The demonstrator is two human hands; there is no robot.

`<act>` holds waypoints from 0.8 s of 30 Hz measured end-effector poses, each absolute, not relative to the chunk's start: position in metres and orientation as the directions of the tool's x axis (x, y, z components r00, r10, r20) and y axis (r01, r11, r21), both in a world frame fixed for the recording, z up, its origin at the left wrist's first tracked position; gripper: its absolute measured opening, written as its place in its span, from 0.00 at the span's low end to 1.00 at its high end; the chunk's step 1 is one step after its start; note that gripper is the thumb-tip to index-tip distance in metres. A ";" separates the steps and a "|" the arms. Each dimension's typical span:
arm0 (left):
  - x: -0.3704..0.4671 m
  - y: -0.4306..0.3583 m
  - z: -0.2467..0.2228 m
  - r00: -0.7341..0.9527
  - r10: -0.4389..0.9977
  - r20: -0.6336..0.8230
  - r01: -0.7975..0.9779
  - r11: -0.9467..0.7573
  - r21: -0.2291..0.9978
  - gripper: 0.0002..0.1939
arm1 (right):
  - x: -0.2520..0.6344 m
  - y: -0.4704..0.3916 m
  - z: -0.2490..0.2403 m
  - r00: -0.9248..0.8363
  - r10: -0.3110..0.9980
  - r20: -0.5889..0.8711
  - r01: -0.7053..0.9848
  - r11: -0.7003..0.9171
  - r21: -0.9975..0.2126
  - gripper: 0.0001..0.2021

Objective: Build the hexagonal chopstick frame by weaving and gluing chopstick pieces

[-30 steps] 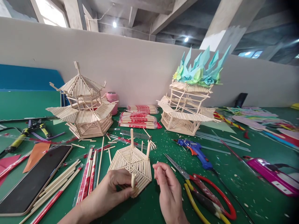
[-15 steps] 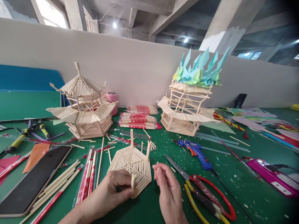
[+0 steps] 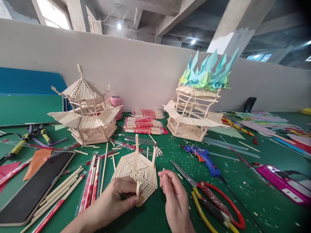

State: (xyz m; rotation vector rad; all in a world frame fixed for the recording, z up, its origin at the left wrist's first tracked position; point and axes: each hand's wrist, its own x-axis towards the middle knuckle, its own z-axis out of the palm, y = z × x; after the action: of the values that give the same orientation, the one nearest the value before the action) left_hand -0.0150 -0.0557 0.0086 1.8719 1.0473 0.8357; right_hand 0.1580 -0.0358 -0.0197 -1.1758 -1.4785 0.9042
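A hexagonal base of pale sticks point(image 3: 143, 168) lies on the green table, with upright posts at its back and right corners. My left hand point(image 3: 123, 195) is closed round a short upright post point(image 3: 138, 188) at the base's front edge, thumb and fingers on either side of it. Just right of the base is my right hand point(image 3: 173, 197), its fingers curled together at the tips. A small pale tip shows by those fingers, too small to make out. The base's front left part is hidden behind my left hand.
Two stick pagodas point(image 3: 88, 121) point(image 3: 191, 124) stand behind. Scissors point(image 3: 186, 174), pliers point(image 3: 202, 210), a blue glue gun point(image 3: 205, 158) and a pink power strip point(image 3: 283, 183) lie right. A phone point(image 3: 36, 187) and loose sticks point(image 3: 57, 194) lie left.
My right hand has shifted very slightly to the left. My left hand keeps its hold on the post, and the base has not moved.
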 end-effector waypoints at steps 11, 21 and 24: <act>-0.016 -0.056 0.008 0.425 0.894 0.140 0.366 -0.311 0.877 0.10 | 0.154 -0.044 -0.011 -0.084 0.973 0.214 0.119 0.223 -0.968 0.12; -0.016 -0.056 0.005 0.386 0.910 0.149 0.339 -0.290 0.895 0.11 | 0.148 -0.036 0.007 -0.482 0.768 0.421 0.189 0.561 -0.806 0.30; -0.016 -0.055 0.004 0.391 0.908 0.151 0.330 -0.292 0.898 0.12 | 0.143 -0.036 -0.004 -0.475 0.736 0.483 0.138 0.604 -0.785 0.24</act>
State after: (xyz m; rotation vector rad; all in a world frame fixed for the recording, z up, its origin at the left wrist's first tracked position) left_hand -0.0163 -0.0548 0.0036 1.8196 1.0749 0.8770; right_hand 0.1433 -0.0363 -0.0035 -0.6934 -1.9593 0.8662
